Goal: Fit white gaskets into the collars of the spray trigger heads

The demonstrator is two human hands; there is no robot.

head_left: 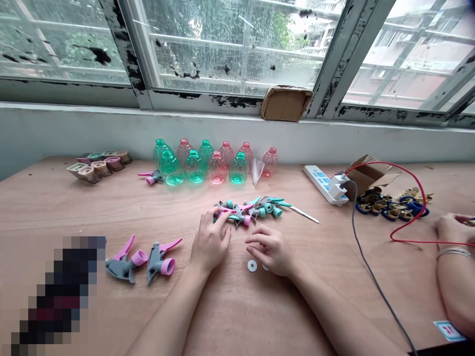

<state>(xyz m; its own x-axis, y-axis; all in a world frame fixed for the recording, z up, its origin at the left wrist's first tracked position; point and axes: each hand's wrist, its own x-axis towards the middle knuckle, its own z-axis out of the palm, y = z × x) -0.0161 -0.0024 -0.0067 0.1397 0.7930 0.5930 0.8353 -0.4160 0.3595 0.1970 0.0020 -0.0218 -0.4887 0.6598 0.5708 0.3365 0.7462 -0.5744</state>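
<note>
My left hand [210,241] rests its fingertips on a heap of grey, teal and pink trigger spray heads [241,210] on the wooden table [230,316]. I cannot tell whether it grips one. My right hand [270,250] hovers just right of it, curled slightly, with nothing visible in its fingers. Under its fingertips lies a white washer [252,265], and a second one is mostly hidden behind them. To the left stand two grey trigger sprayers with pink collars [126,262] [160,260].
Green and pink plastic bottles [196,165] line the back, beside mauve-brown caps [98,167]. On the right are a power strip [322,184], red and grey cables, a cardboard box [367,177] and blue-and-brass parts [393,205]. A co-worker's forearm [454,257] enters at right. A pixelated dark patch [59,291] covers the lower left.
</note>
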